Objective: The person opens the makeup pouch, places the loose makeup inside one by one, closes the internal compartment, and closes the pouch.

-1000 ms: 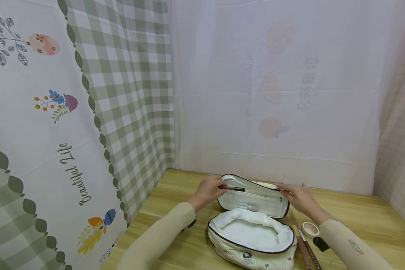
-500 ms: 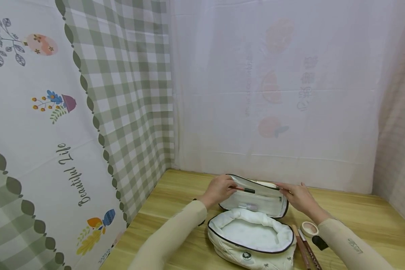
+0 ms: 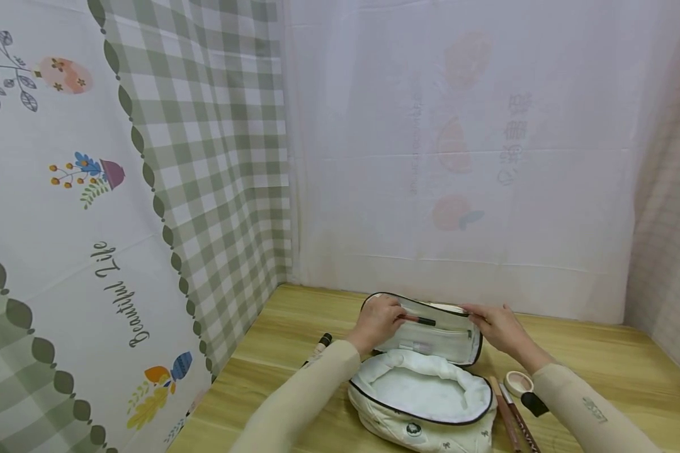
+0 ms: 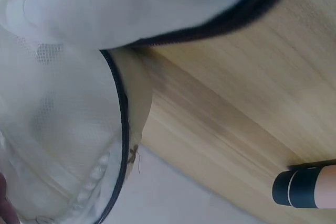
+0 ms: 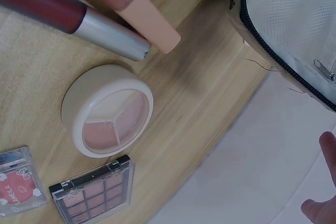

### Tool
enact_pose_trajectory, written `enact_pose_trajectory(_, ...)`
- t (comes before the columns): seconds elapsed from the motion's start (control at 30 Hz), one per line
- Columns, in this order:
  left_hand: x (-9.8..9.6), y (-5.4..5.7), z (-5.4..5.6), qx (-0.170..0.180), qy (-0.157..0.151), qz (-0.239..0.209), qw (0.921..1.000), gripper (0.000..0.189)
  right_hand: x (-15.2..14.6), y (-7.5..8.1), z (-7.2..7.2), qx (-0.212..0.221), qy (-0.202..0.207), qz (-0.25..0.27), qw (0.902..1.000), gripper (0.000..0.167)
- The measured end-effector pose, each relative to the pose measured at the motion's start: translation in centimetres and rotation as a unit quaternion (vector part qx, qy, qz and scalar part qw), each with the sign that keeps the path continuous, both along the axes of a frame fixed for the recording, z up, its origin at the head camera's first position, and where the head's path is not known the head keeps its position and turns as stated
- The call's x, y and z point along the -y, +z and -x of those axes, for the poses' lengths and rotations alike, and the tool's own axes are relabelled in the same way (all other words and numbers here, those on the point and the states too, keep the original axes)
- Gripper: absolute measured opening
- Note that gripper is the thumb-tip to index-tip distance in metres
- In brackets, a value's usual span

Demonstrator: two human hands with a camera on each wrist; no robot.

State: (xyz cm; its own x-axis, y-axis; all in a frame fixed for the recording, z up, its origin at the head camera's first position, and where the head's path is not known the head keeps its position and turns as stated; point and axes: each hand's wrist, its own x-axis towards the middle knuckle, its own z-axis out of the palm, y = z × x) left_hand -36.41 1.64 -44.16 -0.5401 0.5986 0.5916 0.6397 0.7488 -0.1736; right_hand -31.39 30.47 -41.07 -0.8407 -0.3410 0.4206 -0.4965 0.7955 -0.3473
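Observation:
A cream makeup bag (image 3: 419,434) with black zip trim stands on the table, its lid (image 3: 442,330) raised behind it. Inside the lid is a mesh pocket (image 4: 52,103), where a small clear tube (image 3: 416,346) lies low down. My left hand (image 3: 378,322) pinches a slim reddish-brown cosmetic pencil (image 3: 419,320) with a black end, held level in front of the pocket. At the lid's upper right corner my right hand (image 3: 503,328) pinches the edge between thumb and fingers. Only two fingertips of it (image 5: 329,150) show in the right wrist view.
Right of the bag lie two lip tubes (image 5: 152,24) (image 5: 105,38), a round three-colour compact (image 5: 113,114), a black-edged palette (image 5: 97,190) and a small clear blush case (image 5: 18,184). A black-capped tube (image 3: 322,343) lies left, beside my left forearm. Curtains hang behind and left.
My left hand has moved right with the pencil, from the lid's left edge to in front of the pocket. The black-capped tube has come into view. My right hand keeps its place.

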Motion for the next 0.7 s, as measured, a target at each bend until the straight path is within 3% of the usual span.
enact_pose_trajectory(0.33, -0.67, -0.30, -0.20, -0.037, 0.007, 0.014, 0.9992, 0.006, -0.19, -0.09, 0.10, 0.009, 0.002, 0.004, 0.9999, 0.030)
enact_pose_trajectory(0.5, -0.82, -0.65, -0.03, -0.056, 0.017, 0.046, 0.9972, 0.006, -0.18, -0.19, 0.08, 0.016, 0.000, 0.005, 0.9999, 0.030)
enact_pose_trajectory(0.7, -0.72, -0.74, -0.28, -0.055, 0.016, 0.046, 0.9973, 0.008, -0.08, -0.10, 0.06, 0.021, -0.002, 0.009, 0.9997, 0.029)
